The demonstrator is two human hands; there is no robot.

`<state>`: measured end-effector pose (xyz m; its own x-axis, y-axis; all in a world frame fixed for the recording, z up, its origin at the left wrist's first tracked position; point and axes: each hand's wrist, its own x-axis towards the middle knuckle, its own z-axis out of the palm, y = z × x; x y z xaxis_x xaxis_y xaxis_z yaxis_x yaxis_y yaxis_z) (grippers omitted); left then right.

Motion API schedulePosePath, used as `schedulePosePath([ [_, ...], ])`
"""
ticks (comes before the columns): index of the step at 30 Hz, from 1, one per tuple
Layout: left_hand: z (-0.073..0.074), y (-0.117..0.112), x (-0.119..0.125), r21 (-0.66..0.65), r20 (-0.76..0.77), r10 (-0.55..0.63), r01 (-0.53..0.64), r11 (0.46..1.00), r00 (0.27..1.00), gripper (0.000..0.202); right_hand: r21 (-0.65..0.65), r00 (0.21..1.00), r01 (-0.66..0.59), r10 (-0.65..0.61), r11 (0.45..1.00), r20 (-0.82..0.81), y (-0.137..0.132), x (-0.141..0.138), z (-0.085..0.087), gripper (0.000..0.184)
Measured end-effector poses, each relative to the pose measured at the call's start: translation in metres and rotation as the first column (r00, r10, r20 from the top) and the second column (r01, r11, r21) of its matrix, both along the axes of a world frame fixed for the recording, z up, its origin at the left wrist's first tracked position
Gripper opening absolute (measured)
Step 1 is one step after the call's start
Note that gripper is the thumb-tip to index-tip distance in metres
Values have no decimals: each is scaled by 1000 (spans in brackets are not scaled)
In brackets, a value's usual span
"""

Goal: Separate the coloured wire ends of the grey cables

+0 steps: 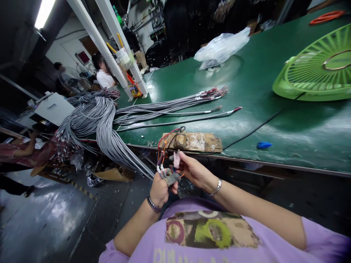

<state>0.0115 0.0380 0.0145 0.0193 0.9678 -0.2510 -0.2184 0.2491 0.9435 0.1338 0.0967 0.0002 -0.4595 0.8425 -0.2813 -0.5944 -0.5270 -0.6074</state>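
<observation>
Clamping grey cables point(144, 171) in the left hand point(159, 190) beside the worktop point(252, 124) edge, pinching a pinkish piece point(177, 160) in the right hand point(195, 170); ideally bracing near the white sleeves point(162, 170), separating wires point(160, 157) without tugging.

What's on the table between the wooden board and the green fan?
In the head view, a dark cord crosses the green tabletop between the wooden board and the green fan; a small blue object lies nearer the front edge.
</observation>
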Motion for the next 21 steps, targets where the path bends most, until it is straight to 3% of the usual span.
schedulePosePath([
  [6,1,-12,-2,48,-17,50,-49,998,999,27,-28,997,-80,80,996,3,-4,10,-3,43],
  [10,-3,-18,-1,95,-39,169,-165,982,985,26,115,979,-201,194,973,67,-19,19,-8,40],
  [12,-7,-19,-1,112,-63,197,-189,975,978,25,225,970,-211,175,951,170,-27,20,-10,35],
  [16,-13,-21,0,126,-103,181,-167,978,978,28,402,940,-197,56,894,336,-34,19,-7,31],
  [21,-17,-26,-2,146,-181,71,-45,988,981,27,425,930,-230,68,875,363,-32,14,-1,32],
])
